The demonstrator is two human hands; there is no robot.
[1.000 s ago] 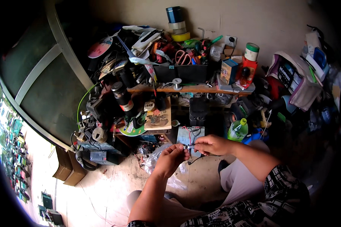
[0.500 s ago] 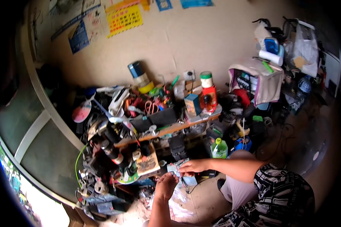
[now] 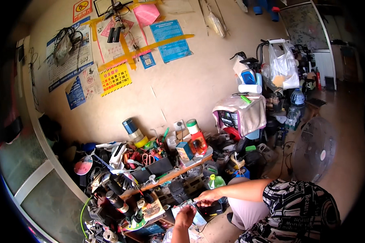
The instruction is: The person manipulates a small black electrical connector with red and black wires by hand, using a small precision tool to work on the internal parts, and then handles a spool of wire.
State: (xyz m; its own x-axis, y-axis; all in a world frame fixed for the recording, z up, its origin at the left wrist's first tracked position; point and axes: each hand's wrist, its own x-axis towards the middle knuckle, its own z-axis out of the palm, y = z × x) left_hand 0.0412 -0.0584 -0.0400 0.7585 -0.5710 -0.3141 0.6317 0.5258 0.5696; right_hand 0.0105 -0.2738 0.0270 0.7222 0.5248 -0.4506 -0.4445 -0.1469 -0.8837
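Observation:
My left hand (image 3: 185, 216) and my right hand (image 3: 207, 196) meet low in the picture, fingers closed on a small metallic piece (image 3: 192, 203) with something dark on it, too small to name. The left fingers grip it from the near left, the right from the right. Just beyond and below them lies a light grey-blue flat box (image 3: 199, 218) with wires. A black case (image 3: 177, 190) stands behind the hands, and a green plastic bottle (image 3: 217, 182) is beside my right wrist.
A wooden shelf (image 3: 170, 180) bears tools, tins and containers. A glazed door frame (image 3: 52, 174) is at the left. A standing fan (image 3: 314, 148) and cables are at the right, near water jugs (image 3: 297, 97) and a bagged pile. Posters (image 3: 170, 40) cover the wall.
The view has tilted up and turned right, bringing the posters and fan in. My hands sit lower in the picture, still together on the small piece.

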